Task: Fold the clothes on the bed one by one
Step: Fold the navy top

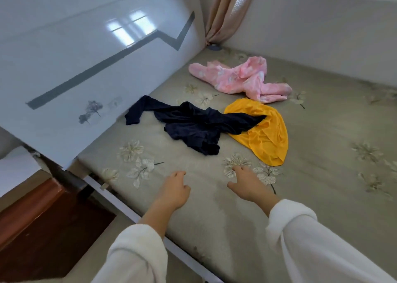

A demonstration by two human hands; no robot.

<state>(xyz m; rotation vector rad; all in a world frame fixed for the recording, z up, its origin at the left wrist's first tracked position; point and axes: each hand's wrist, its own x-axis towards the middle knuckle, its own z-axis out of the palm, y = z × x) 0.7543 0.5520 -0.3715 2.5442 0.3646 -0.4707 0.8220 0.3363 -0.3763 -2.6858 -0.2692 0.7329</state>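
Crumpled navy garment overlaps yellow one; pink one apart.

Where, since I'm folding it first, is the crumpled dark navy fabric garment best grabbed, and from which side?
Probably the bunched near edge of the dark navy garment, reached from the near bedside: it lies closest to you, clear of the yellow fabric garment that its right end overlaps.

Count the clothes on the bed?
3. A navy garment lies nearest the hands, by the headboard; a yellow garment lies to its right, partly under it; a pink garment lies farthest away, toward the curtain. Something smaller could be hidden underneath.
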